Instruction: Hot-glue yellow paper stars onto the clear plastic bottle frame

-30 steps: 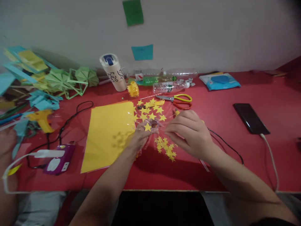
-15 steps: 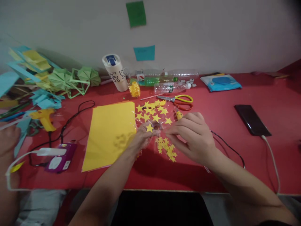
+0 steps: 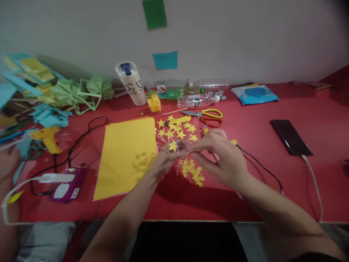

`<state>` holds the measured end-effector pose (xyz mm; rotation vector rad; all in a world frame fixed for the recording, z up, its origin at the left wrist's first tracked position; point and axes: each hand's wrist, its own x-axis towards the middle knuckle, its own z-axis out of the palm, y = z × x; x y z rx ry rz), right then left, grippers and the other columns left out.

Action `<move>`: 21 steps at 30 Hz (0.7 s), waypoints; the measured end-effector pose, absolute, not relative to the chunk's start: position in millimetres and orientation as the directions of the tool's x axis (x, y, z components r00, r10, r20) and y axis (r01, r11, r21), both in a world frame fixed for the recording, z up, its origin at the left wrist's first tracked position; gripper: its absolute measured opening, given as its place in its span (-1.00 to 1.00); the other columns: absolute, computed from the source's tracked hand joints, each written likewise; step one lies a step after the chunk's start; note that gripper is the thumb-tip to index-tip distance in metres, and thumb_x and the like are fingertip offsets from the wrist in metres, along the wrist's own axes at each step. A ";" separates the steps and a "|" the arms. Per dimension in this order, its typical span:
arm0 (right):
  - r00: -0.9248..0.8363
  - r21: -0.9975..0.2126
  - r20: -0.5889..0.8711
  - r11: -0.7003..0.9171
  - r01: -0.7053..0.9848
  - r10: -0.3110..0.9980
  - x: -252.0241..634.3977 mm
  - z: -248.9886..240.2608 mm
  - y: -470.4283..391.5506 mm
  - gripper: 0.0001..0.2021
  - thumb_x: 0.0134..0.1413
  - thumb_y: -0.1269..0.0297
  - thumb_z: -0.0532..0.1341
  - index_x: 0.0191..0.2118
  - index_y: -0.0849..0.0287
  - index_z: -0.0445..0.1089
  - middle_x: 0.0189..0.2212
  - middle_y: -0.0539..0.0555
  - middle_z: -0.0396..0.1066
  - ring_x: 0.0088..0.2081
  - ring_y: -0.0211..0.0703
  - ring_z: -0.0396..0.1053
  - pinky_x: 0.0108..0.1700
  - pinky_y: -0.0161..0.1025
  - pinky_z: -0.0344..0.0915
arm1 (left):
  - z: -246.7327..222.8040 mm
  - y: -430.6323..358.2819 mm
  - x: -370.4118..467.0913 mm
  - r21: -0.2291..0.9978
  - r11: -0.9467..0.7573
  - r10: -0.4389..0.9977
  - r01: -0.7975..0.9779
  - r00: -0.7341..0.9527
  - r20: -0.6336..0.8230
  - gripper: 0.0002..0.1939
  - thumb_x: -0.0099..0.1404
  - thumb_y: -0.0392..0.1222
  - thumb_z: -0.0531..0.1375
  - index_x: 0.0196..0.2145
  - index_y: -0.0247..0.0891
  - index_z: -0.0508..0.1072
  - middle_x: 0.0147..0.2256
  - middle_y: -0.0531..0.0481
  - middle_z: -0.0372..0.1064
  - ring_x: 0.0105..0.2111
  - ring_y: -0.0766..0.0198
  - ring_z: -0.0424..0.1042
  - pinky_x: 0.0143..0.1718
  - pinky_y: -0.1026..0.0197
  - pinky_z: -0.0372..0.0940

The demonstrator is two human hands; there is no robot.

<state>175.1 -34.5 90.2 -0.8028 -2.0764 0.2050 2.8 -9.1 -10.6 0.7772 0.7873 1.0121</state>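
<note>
My left hand point(image 3: 166, 158) is closed round the near end of a clear plastic piece point(image 3: 182, 146) with several yellow stars point(image 3: 180, 134) on it. Its exact shape is hard to make out. My right hand point(image 3: 222, 154) is at the right edge of this piece, thumb and forefinger pinched together; what is between them is too small to tell. Below the two hands, a cluster of smaller yellow stars point(image 3: 192, 171) lies on the red table point(image 3: 174, 203). Part of a yellow tool point(image 3: 233, 142) with a black cord shows behind my right hand.
Yellow paper sheets point(image 3: 125, 153) lie left of my hands. Scissors point(image 3: 204, 115), plastic bottles point(image 3: 195, 100) and a tumbler point(image 3: 132, 85) stand or lie behind. At left are a yellow glue gun point(image 3: 49, 140), a purple power box point(image 3: 67, 185) and another person's hand point(image 3: 8, 163). A phone point(image 3: 291, 137) lies right.
My right hand has shifted slightly left, its fingertips closer to the plastic piece. My left hand keeps its hold. The whole view has moved a little.
</note>
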 end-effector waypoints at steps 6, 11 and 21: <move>-0.395 -0.348 0.727 0.797 0.493 0.562 173.3 87.9 -34.8 -0.89 0.17 0.47 0.20 -0.25 0.10 0.37 -0.48 -0.07 0.49 -0.45 -0.28 0.33 -0.22 -0.24 0.30 | -2.3 -10.1 6.2 0.837 0.339 0.925 -0.430 0.316 -0.212 -0.64 -0.15 -0.19 0.45 -0.37 -0.25 0.46 -0.42 0.04 0.43 -0.39 0.32 0.42 -0.30 0.25 0.30; -0.400 -0.336 0.734 0.806 0.488 0.549 173.2 88.8 -35.6 -0.87 0.15 0.49 0.22 -0.25 0.10 0.39 -0.45 -0.07 0.53 -0.47 -0.31 0.38 -0.10 -0.21 0.39 | -4.4 -8.7 5.9 0.821 0.335 0.932 -0.462 0.290 -0.218 -0.59 -0.22 -0.19 0.48 -0.38 -0.21 0.45 -0.44 0.07 0.40 -0.41 0.32 0.40 -0.36 0.27 0.30; -0.384 -0.331 0.752 0.811 0.482 0.535 172.7 86.2 -37.3 -0.89 0.13 0.52 0.23 -0.31 0.15 0.39 -0.50 -0.04 0.52 -0.41 -0.27 0.40 -0.07 -0.19 0.45 | -4.9 -6.8 7.8 0.827 0.314 0.945 -0.465 0.237 -0.226 -0.40 -0.26 -0.20 0.49 -0.17 -0.15 0.49 -0.43 0.07 0.40 -0.38 0.28 0.41 -0.41 0.26 0.30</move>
